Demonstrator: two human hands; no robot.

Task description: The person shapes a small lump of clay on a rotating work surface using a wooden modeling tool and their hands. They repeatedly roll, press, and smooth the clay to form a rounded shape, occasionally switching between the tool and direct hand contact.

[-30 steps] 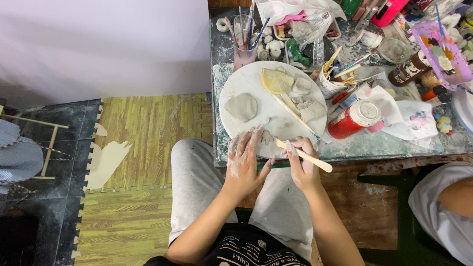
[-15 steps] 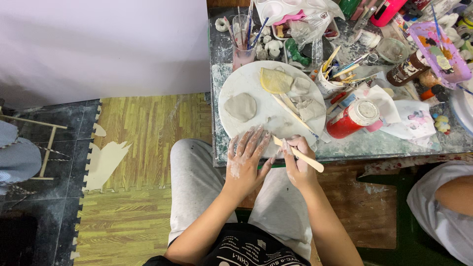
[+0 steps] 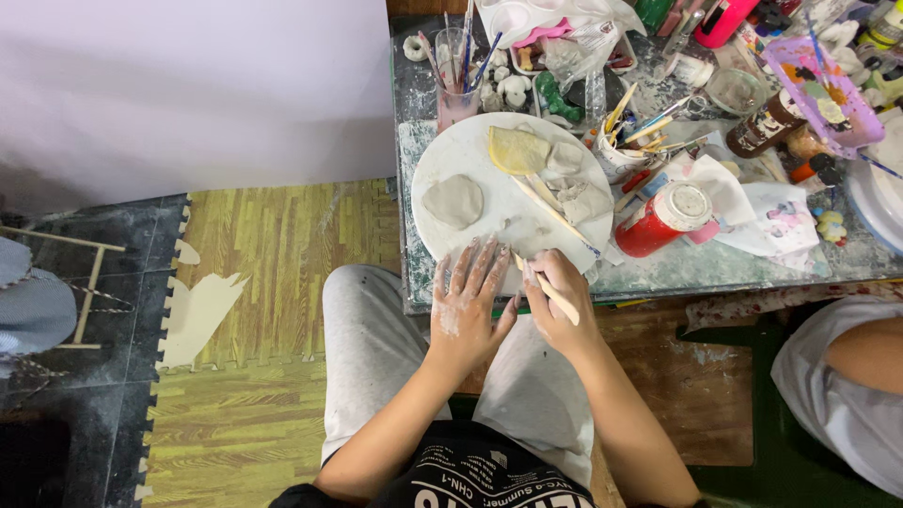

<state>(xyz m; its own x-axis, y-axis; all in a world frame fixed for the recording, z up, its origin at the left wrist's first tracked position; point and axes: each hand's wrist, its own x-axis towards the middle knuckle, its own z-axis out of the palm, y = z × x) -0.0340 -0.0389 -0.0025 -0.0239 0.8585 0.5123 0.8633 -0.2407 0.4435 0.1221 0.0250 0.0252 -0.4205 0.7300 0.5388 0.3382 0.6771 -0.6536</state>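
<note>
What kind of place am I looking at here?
Most likely a craft or pottery workspace, perhaps a hobby studio. A round white board carries a clay lump, cups of brushes crowd the paint-smeared table, and the right hand grips a wooden tool.

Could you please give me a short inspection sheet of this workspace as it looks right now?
Surface: grey table, stained and crowded.
Job's things: round white board carrying a grey clay lump, a yellow piece and clay scraps.
Clutter: red jar, cup of brushes, stained paper, purple tray.
Hands: left hand flat at the board's edge, clay-smeared; right hand holds a wooden tool.
Cables: nothing seen.
Surroundings: wood-pattern floor mats; another person's sleeve at right.
</note>
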